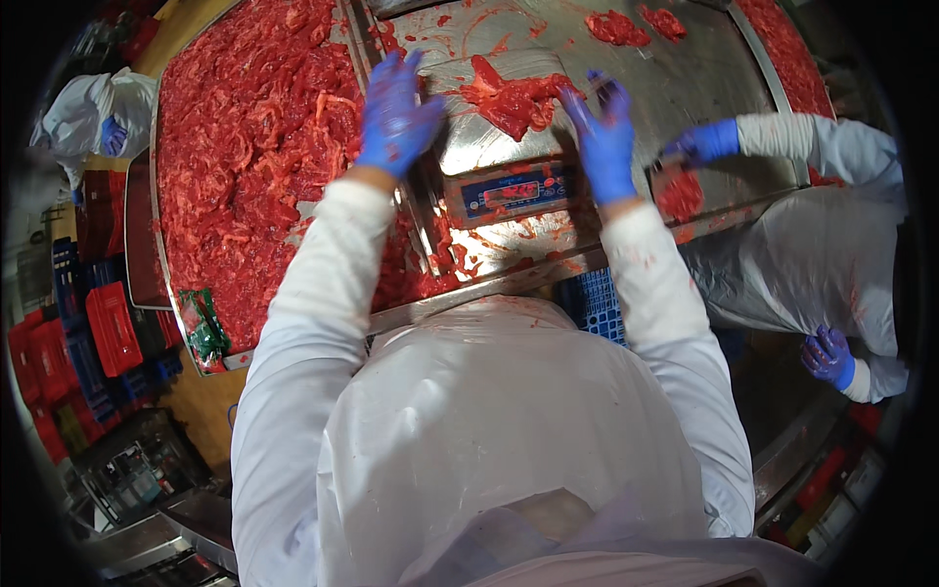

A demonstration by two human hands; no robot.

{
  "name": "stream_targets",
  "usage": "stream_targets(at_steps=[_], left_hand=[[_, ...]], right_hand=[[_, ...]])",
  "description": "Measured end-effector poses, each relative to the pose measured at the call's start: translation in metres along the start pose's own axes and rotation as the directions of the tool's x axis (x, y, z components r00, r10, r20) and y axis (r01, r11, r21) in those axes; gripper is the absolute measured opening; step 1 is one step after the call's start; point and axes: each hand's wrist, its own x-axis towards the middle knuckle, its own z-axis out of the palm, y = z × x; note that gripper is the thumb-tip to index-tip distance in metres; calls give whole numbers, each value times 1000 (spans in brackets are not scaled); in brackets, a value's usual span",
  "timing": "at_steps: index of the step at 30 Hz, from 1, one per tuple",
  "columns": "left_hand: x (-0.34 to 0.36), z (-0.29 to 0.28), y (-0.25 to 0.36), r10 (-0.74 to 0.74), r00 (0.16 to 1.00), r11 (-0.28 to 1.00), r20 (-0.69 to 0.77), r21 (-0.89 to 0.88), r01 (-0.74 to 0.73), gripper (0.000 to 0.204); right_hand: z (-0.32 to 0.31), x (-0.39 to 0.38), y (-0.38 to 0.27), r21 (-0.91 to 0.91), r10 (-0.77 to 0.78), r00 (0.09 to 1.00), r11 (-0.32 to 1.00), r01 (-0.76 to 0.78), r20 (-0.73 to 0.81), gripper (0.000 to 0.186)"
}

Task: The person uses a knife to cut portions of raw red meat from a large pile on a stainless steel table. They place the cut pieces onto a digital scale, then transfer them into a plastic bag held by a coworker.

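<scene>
A piece of raw red meat [514, 98] lies on the steel plate of a weighing scale [469, 147], whose red display is lit. My left hand [396, 115], in a blue glove, is at the scale's left edge, fingers spread and nothing in it. On the other side, my blue-gloved right hand [603, 142] has its fingers apart beside the meat's right end. Its fingertips are at or very near the meat; contact cannot be made out clearly.
A large tray of meat strips [259, 147] stands at the left, with a green packet [203, 328] at its near corner. At the right, a co-worker's gloved hand [709, 142] is by a meat piece [680, 194]. A blue crate [595, 303] sits below the table edge.
</scene>
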Motion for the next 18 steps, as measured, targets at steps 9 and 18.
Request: stream_targets(at_steps=[9, 18], left_hand=[[8, 6, -17, -9, 1000, 977, 17, -215, 12, 47], [-32, 32, -69, -490, 774, 682, 401, -376, 627, 22]], right_hand=[[17, -15, -41, 620, 114, 924, 710, -333, 366, 54], [13, -58, -111, 288, -135, 484, 922, -258, 865, 68]])
